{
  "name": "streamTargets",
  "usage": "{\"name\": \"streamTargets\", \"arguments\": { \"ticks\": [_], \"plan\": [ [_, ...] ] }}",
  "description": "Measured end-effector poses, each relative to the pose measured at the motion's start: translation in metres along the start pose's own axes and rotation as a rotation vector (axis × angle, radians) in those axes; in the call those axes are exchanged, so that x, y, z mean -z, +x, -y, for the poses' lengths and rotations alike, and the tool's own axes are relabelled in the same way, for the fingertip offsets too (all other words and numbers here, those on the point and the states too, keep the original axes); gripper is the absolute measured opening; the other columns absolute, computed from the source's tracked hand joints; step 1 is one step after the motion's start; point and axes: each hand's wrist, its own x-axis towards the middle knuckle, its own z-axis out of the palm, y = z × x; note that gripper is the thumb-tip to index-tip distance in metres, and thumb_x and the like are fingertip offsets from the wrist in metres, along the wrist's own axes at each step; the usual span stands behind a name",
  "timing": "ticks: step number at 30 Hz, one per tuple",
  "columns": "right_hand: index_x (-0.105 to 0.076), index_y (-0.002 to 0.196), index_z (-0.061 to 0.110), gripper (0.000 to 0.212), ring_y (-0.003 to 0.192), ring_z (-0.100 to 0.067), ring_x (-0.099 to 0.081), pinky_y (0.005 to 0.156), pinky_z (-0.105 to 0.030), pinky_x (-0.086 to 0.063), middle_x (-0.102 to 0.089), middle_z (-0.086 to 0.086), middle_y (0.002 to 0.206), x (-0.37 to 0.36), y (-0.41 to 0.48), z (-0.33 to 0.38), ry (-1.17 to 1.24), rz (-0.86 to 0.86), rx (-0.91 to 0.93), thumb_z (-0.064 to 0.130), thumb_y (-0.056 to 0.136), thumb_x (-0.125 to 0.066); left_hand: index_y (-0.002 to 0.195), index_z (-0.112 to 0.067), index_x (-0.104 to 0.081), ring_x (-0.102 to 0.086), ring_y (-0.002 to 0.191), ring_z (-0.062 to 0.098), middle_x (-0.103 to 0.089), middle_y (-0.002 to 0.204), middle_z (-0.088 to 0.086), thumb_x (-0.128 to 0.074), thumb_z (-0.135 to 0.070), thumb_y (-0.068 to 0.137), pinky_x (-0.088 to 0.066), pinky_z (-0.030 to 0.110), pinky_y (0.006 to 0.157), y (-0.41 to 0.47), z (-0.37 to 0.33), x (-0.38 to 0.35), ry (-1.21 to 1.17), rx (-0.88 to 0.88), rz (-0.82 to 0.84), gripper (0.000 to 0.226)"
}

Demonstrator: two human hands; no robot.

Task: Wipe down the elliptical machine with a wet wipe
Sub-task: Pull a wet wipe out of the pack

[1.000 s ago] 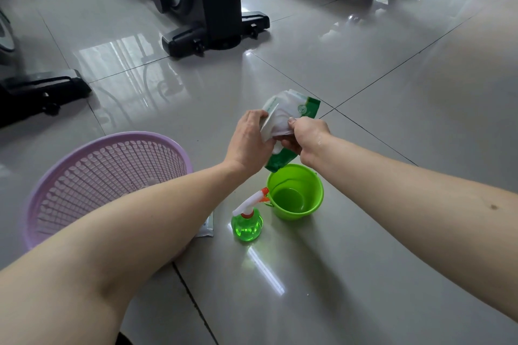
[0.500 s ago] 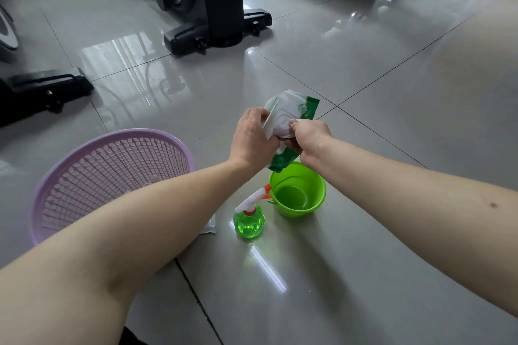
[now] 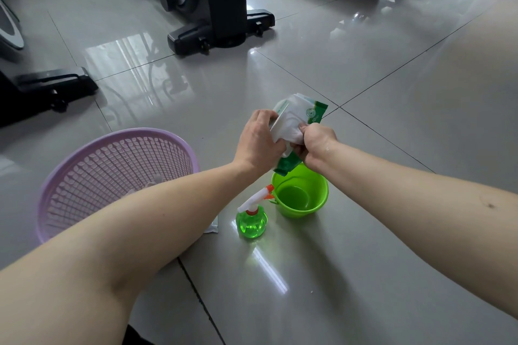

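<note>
Both forearms out, hands above the green bucket (image 3: pixel 304 211). My left grip (image 3: pixel 259 139) curled round the wet wipe pack (image 3: pixel 307 112); right grip (image 3: pixel 317 145) pinching a white wipe (image 3: pixel 290 131) at it.

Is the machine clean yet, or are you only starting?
Only starting. The wipe pack is open in the left hand, and the right hand pinches a white wipe at its opening. The black machine stands untouched behind; all the wiping is left.
</note>
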Motion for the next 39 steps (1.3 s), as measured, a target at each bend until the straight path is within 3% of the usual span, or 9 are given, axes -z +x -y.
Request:
{"name": "streamTargets", "arguments": {
  "ticks": [5,12,14,16,18,27,33,36,39],
  "plan": [
    [-0.066,0.098,0.009,0.009,0.054,-0.019,-0.057,0.039,-0.020,-0.042,-0.064,-0.010,0.085,0.007,0.001,-0.001,0.047,0.019,-0.039,0.008,0.098,-0.058,0.124,-0.008,-0.057,-0.053,0.107,0.021,-0.056,0.121,0.006,-0.072,-0.006,0.078,-0.044,0.027,0.093,0.000,0.001,-0.003,-0.021,0.003,0.025,0.049],
    [-0.070,0.107,0.009,0.034,0.054,-0.013,-0.063,0.042,-0.019,-0.044,-0.072,-0.010,0.092,0.014,-0.005,-0.007,-0.186,0.172,0.021,0.012,0.076,-0.086,0.121,-0.008,-0.059,-0.055,0.106,0.026,-0.057,0.120,0.008,-0.067,-0.001,0.078,-0.045,0.031,0.092,0.004,0.001,-0.002,-0.023,0.011,0.007,0.044],
    [-0.071,0.107,0.008,0.050,0.066,-0.015,-0.070,0.052,-0.023,-0.055,-0.073,-0.008,0.093,0.015,-0.008,-0.009,-0.266,0.189,0.040,0.013,0.061,-0.091,0.121,-0.008,-0.058,-0.055,0.106,0.026,-0.056,0.121,0.008,-0.068,0.000,0.078,-0.047,0.033,0.092,0.005,0.002,0.000,-0.015,0.017,0.014,0.045],
    [-0.072,0.107,0.013,0.069,0.093,-0.026,-0.073,0.083,-0.038,-0.062,-0.077,-0.007,0.101,0.016,-0.002,-0.011,-0.264,0.161,0.046,0.023,0.042,-0.093,0.122,-0.008,-0.058,-0.055,0.106,0.024,-0.055,0.121,0.006,-0.068,0.000,0.079,-0.047,0.032,0.092,0.005,0.004,0.002,-0.011,0.034,0.010,0.045],
    [-0.071,0.103,0.015,0.063,0.100,-0.030,-0.072,0.094,-0.044,-0.059,-0.076,-0.008,0.104,0.016,0.002,-0.011,-0.214,0.133,0.069,0.023,0.043,-0.088,0.123,-0.008,-0.057,-0.054,0.104,0.021,-0.055,0.121,0.006,-0.068,-0.001,0.079,-0.044,0.028,0.090,0.005,0.005,0.003,-0.012,0.051,0.003,0.046],
    [-0.066,0.082,0.016,0.014,0.092,-0.029,-0.069,0.089,-0.047,-0.061,-0.070,-0.006,0.089,0.011,-0.017,-0.003,-0.190,-0.008,0.177,0.007,0.071,-0.069,0.120,-0.009,-0.058,-0.048,0.095,0.014,-0.050,0.111,-0.003,-0.071,-0.003,0.079,-0.036,0.018,0.083,0.002,0.000,0.001,-0.036,0.049,0.000,0.043],
    [-0.063,0.080,0.010,0.022,0.079,-0.025,-0.054,0.079,-0.047,-0.059,-0.059,-0.009,0.083,0.015,-0.018,0.001,-0.220,0.038,0.152,0.011,0.058,-0.062,0.120,-0.008,-0.058,-0.048,0.095,0.014,-0.054,0.115,0.001,-0.070,-0.003,0.080,-0.035,0.017,0.081,0.003,0.001,0.002,-0.013,0.048,-0.003,0.042],
    [-0.068,0.090,0.002,0.039,0.078,-0.027,-0.060,0.088,-0.062,-0.056,-0.065,-0.011,0.084,0.018,-0.014,0.001,-0.213,0.045,0.134,0.014,0.054,-0.062,0.119,-0.009,-0.058,-0.047,0.094,0.014,-0.053,0.113,0.000,-0.070,-0.003,0.079,-0.033,0.015,0.079,0.002,-0.001,0.002,-0.013,0.050,-0.005,0.042],
    [-0.070,0.094,0.006,0.044,0.087,-0.026,-0.068,0.087,-0.057,-0.060,-0.072,-0.008,0.092,0.017,-0.014,-0.001,-0.199,0.042,0.123,0.019,0.052,-0.069,0.118,-0.010,-0.058,-0.047,0.094,0.013,-0.051,0.112,-0.003,-0.069,-0.001,0.079,-0.033,0.015,0.078,0.003,-0.003,0.001,-0.019,0.054,-0.006,0.041]
  ]
}}
